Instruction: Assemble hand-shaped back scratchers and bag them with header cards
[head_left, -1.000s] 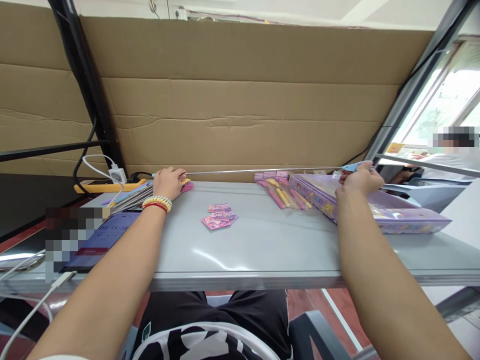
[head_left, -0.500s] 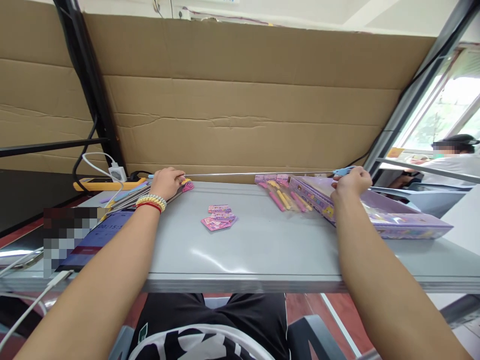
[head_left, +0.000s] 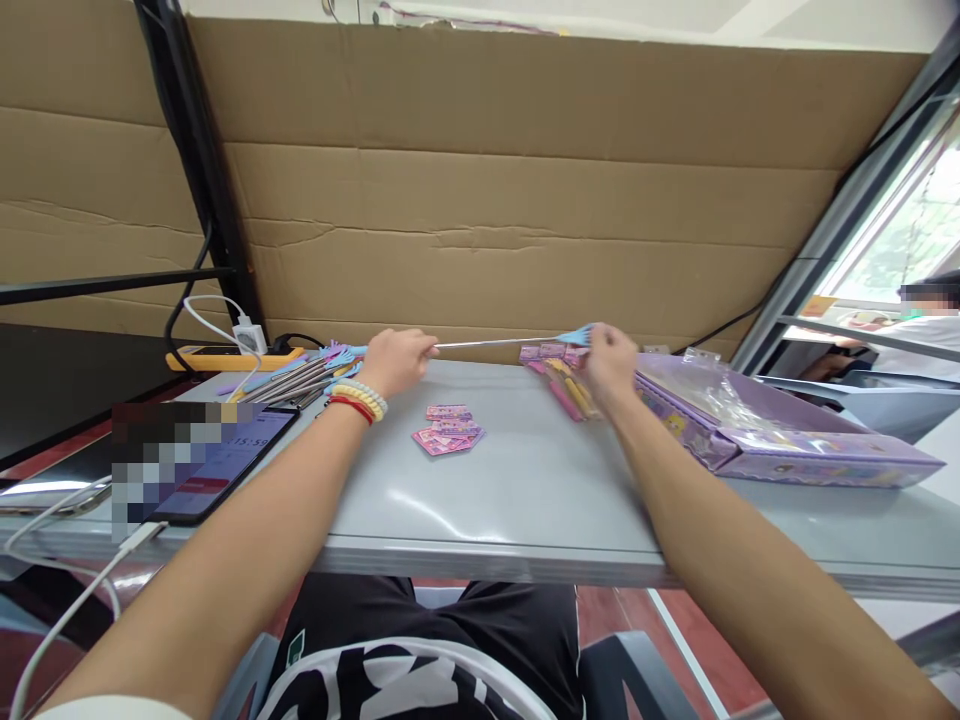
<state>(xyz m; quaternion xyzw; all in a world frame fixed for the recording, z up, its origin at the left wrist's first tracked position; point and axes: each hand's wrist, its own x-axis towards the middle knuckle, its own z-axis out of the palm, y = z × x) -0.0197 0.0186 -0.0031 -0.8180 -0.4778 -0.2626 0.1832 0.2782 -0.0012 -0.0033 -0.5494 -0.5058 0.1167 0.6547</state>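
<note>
A thin metal back scratcher with a light-blue claw end stretches level between my two hands above the far part of the table. My left hand is closed around its left part, and a bit of blue handle pokes out beyond the fist. At the claw end, my right hand pinches it with the fingers closed. Beside my left hand lies a pile of back scratchers with metal rods and coloured ends. Small pink and purple cards lie on the table between my forearms.
Bagged pink and yellow items lie beneath my right hand. To the right is an open purple box with clear plastic inside. A phone, cables and a yellow power strip are at left. Cardboard stands behind; a person sits far right.
My hands have come closer together, the right moving left and the left a little right. The stretch of rod showing between them is much shorter. The view has shifted slightly.
</note>
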